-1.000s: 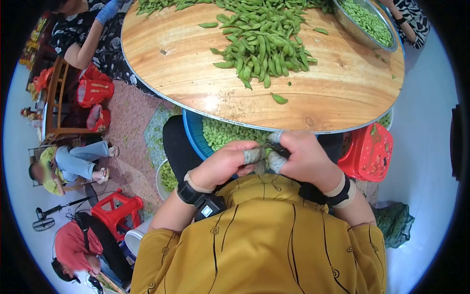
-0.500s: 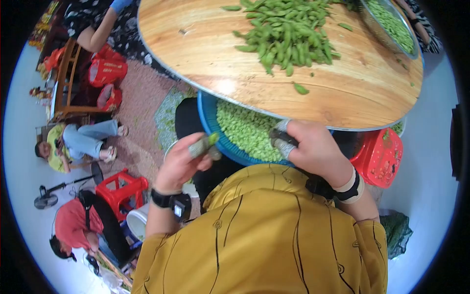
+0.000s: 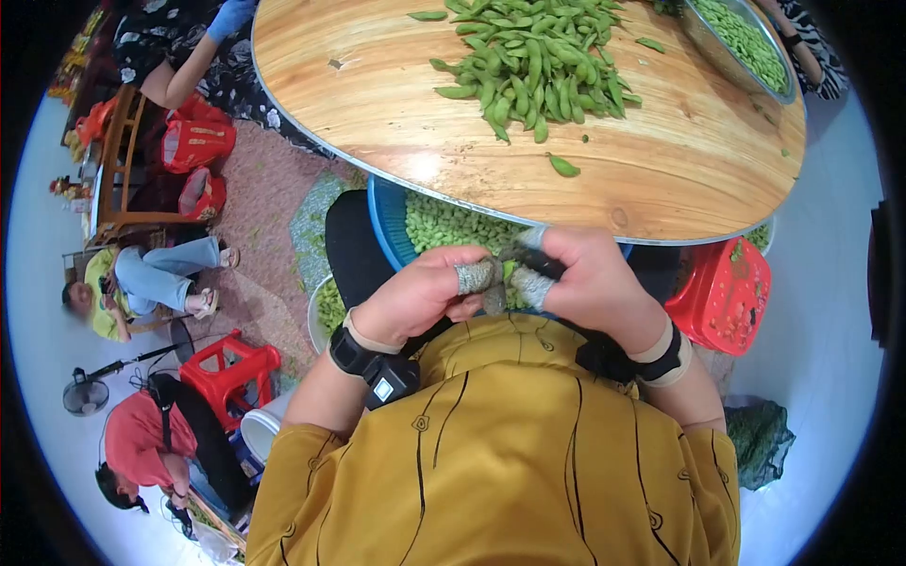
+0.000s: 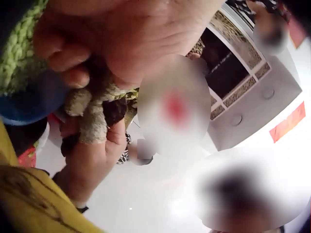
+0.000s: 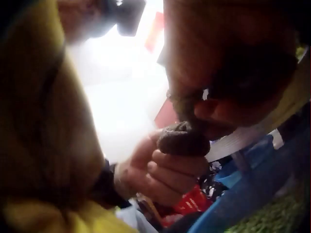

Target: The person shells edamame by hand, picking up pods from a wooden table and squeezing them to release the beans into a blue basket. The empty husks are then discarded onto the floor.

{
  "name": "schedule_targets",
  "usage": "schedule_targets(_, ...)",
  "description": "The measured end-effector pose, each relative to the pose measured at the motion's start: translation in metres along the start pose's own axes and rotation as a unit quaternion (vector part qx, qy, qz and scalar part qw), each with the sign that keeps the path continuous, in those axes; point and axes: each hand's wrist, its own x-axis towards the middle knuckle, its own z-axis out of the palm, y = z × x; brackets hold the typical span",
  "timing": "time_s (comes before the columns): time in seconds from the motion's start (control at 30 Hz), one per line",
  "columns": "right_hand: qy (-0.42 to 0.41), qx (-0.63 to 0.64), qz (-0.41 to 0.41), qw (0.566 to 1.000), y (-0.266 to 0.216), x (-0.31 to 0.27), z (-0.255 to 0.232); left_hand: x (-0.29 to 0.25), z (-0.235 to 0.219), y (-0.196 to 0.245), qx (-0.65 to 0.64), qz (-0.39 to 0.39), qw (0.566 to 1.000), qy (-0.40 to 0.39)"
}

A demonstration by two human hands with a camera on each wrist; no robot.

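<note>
A wooden desk point(image 3: 359, 113), the only one holding pods, is filling the top of the frame, its rounded edge overhanging a seated person's lap point(image 3: 351, 255), presumably to keep supplies close. One blue basin point(image 3: 385, 226) is sitting under that edge at centre, likely placed to catch what falls from above. One heap of pods point(image 3: 543, 80) is spreading at upper centre, too thickly overlapped to count, probably left within easy reach. One metal bowl point(image 3: 715, 57) is standing at upper right, seemingly set aside from the heap. Two hands are meeting at mid-frame over the basin: the left hand point(image 3: 425, 292) and right hand point(image 3: 599, 283) are pinching one green pod point(image 3: 511, 271), mostly hidden, between wrapped fingers, apparently steadying it from both sides. Three loose pods point(image 3: 563, 166) are lying around the heap: upper left, right and below. Shelled beans point(image 3: 444, 226), beyond counting, are filling the basin.
</note>
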Motion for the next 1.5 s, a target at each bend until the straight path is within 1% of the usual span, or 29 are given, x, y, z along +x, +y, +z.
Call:
schedule_targets(0.03,0.016,-0.172,-0.099,0.98,0.002,0.0,0.001,0.003,0.001,0.002,0.09,-0.024,0.995,0.043)
schedule_targets(0.07,0.031,-0.338,-0.192,0.921,0.001,-0.001,0.001,0.006,0.0,0.0,0.092,-0.024,0.995,0.037)
schedule_targets(0.1,0.038,-0.386,-0.167,0.907,-0.005,-0.007,0.005,0.006,0.001,-0.004,0.304,0.045,0.949,0.065)
schedule_targets(0.13,0.043,-0.389,-0.165,0.905,-0.004,-0.01,0.004,0.005,0.002,-0.005,0.499,0.114,0.854,0.09)
schedule_targets(0.17,0.017,-0.42,-0.128,0.898,-0.002,-0.011,0.003,-0.001,0.002,-0.003,0.558,0.104,0.818,0.096)
schedule_targets(0.2,-0.009,-0.449,-0.091,0.889,0.0,-0.012,0.001,-0.009,-0.001,-0.001,0.558,0.105,0.818,0.093)
schedule_targets(0.23,-0.049,-0.445,-0.072,0.891,-0.008,-0.013,-0.004,-0.018,-0.006,0.001,0.616,0.087,0.772,0.131)
schedule_targets(0.3,-0.012,-0.394,-0.108,0.913,-0.015,-0.013,-0.012,-0.043,-0.015,0.006,0.705,0.023,0.673,0.223)
schedule_targets(0.37,0.086,-0.346,-0.135,0.924,-0.021,-0.009,-0.022,-0.07,-0.033,0.005,0.758,-0.069,0.546,0.35)
schedule_targets(0.4,0.087,-0.346,-0.135,0.925,-0.021,-0.003,-0.03,-0.082,-0.047,0.0,0.77,-0.113,0.466,0.42)
schedule_targets(0.43,0.166,-0.376,-0.132,0.902,-0.02,0.007,-0.039,-0.092,-0.056,-0.001,0.771,-0.112,0.464,0.421)
schedule_targets(0.47,0.245,-0.403,-0.128,0.872,-0.02,0.016,-0.048,-0.101,-0.064,0.0,0.768,-0.09,0.429,0.467)
schedule_targets(0.5,0.248,-0.402,-0.129,0.872,-0.018,0.026,-0.055,-0.105,-0.067,0.002,0.763,-0.068,0.392,0.51)
schedule_targets(0.53,0.261,-0.409,-0.141,0.863,-0.015,0.035,-0.061,-0.103,-0.063,0.006,0.765,-0.067,0.389,0.509)
schedule_targets(0.67,0.24,-0.435,-0.138,0.857,-0.005,0.042,-0.063,-0.062,-0.009,0.028,0.712,0.232,0.511,0.421)
schedule_targets(0.73,0.238,-0.453,-0.105,0.853,-0.007,0.03,-0.064,-0.036,0.017,0.036,0.709,0.284,0.545,0.347)
schedule_targets(0.83,0.24,-0.486,-0.037,0.84,-0.013,-0.007,-0.07,0.007,0.046,0.048,0.724,0.367,0.533,0.239)
schedule_targets(0.93,0.266,-0.514,0.048,0.814,-0.01,-0.058,-0.083,0.048,0.059,0.054,0.757,0.387,0.49,0.191)
schedule_targets(1.03,0.294,-0.506,0.132,0.8,-0.003,-0.106,-0.097,0.072,0.064,0.056,0.793,0.361,0.451,0.196)
schedule_targets(1.1,0.319,-0.426,0.222,0.817,0.006,-0.128,-0.103,0.08,0.062,0.053,0.793,0.37,0.441,0.199)
schedule_targets(1.17,0.324,-0.391,0.192,0.84,0.016,-0.138,-0.101,0.085,0.062,0.052,0.795,0.378,0.43,0.2)
schedule_targets(1.23,0.326,-0.352,0.161,0.862,0.013,-0.136,-0.096,0.083,0.063,0.05,0.756,0.379,0.484,0.226)
schedule_targets(1.3,0.297,-0.128,0.168,0.931,-0.005,-0.124,-0.081,0.072,0.069,0.045,0.75,0.35,0.517,0.22)
schedule_targets(1.33,0.299,-0.124,0.167,0.931,-0.008,-0.116,-0.075,0.068,0.071,0.044,0.741,0.327,0.546,0.216)
schedule_targets(1.37,0.261,-0.063,0.155,0.951,-0.011,-0.106,-0.07,0.065,0.072,0.042,0.744,0.326,0.543,0.213)
schedule_targets(1.4,0.22,0.0,0.142,0.965,-0.014,-0.095,-0.065,0.061,0.073,0.039,0.585,0.282,0.742,0.168)
schedule_targets(1.43,0.182,0.015,0.109,0.977,-0.017,-0.082,-0.058,0.056,0.072,0.037,0.388,0.215,0.889,0.114)
schedule_targets(1.47,0.141,0.025,0.076,0.987,-0.02,-0.07,-0.053,0.053,0.071,0.036,0.39,0.212,0.888,0.117)
schedule_targets(1.5,0.131,0.044,0.077,0.988,-0.019,-0.063,-0.047,0.05,0.068,0.035,0.312,0.186,0.928,0.088)
